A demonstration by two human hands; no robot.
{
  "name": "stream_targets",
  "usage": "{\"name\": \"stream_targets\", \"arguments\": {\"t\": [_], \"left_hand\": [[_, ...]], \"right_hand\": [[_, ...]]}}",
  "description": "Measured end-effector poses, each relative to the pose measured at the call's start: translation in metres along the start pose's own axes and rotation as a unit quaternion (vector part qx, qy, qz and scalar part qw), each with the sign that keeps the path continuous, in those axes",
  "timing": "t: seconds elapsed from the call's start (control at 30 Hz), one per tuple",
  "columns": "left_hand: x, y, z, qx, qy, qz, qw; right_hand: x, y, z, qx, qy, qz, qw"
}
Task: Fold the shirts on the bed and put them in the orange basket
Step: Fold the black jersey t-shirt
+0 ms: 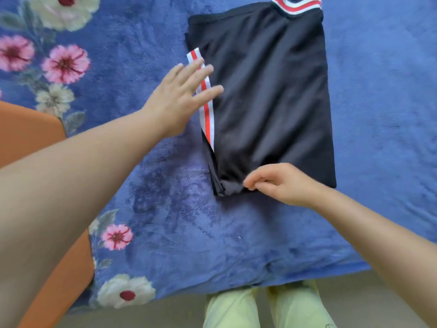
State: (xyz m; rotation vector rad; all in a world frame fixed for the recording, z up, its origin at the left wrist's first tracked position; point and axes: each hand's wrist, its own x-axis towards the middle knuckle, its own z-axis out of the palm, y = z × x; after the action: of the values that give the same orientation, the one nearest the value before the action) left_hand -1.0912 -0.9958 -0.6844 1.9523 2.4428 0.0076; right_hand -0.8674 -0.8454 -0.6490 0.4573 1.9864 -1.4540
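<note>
1. So the dark navy shirt with the red-and-white striped collar (264,95) is lying flat on the blue plush floral bedspread (146,209), already narrowed into a long rectangle, collar at 12 o'clock and hem at 6. Looks to me like the side folds are in and the lengthwise fold is what's left.

2. Left hand (182,95) sits at the shirt's 9 o'clock edge, fingers straight and spread, grip released, flat over the red-and-white striped sleeve trim (206,110). My guess is it's there to pin that tucked sleeve so the fold doesn't spring open.

3. Right hand (279,183) is down at the hem, around 6 o'clock, fingers and thumb curled and pinching a bunched bit of the dark fabric. Probably tidying that crumpled corner, or getting a hold to bring the bottom up toward the collar.

4. The hem corner at 7 o'clock is visibly rumpled, so it likely needs smoothing before the next fold.

5. The orange basket (28,138) peeks in at 8 o'clock, partly behind the left forearm, well apart from the shirt. I can't see what's inside.

6. Nothing lies between shirt and basket except the left arm itself. The person's pale green trouser legs (267,308) show at 6 o'clock below the bed edge.
</note>
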Motion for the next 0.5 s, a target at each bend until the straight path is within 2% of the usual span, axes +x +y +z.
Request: {"name": "stream_targets", "arguments": {"t": [0.03, 0.1, 0.17, 0.23, 0.27, 0.33, 0.4, 0.5], "left_hand": [[-0.006, 0.003, 0.007, 0.001, 0.038, 0.033, 0.999], [-0.015, 0.014, 0.019, -0.013, 0.052, 0.080, 0.995], [-0.021, 0.026, 0.021, -0.038, 0.048, 0.124, 0.990], [-0.023, 0.038, 0.020, -0.044, 0.037, 0.163, 0.985], [-0.025, 0.044, 0.020, -0.042, 0.032, 0.174, 0.983], [-0.029, 0.055, 0.025, -0.045, 0.022, 0.162, 0.986], [-0.034, 0.059, 0.030, -0.052, 0.000, 0.116, 0.992], [-0.036, 0.058, 0.029, -0.072, -0.027, 0.065, 0.995]], "right_hand": [[-0.007, 0.006, -0.007, 0.001, 0.004, -0.003, 1.000], [-0.020, 0.018, -0.022, -0.032, 0.042, -0.018, 0.998], [-0.029, 0.028, -0.038, -0.104, 0.127, -0.058, 0.985], [-0.034, 0.040, -0.056, -0.226, 0.212, -0.118, 0.943], [-0.035, 0.047, -0.066, -0.289, 0.229, -0.142, 0.919], [-0.033, 0.063, -0.083, -0.398, 0.218, -0.168, 0.875], [-0.027, 0.074, -0.094, -0.495, 0.166, -0.161, 0.838], [-0.016, 0.080, -0.101, -0.589, 0.110, -0.147, 0.787]]}}
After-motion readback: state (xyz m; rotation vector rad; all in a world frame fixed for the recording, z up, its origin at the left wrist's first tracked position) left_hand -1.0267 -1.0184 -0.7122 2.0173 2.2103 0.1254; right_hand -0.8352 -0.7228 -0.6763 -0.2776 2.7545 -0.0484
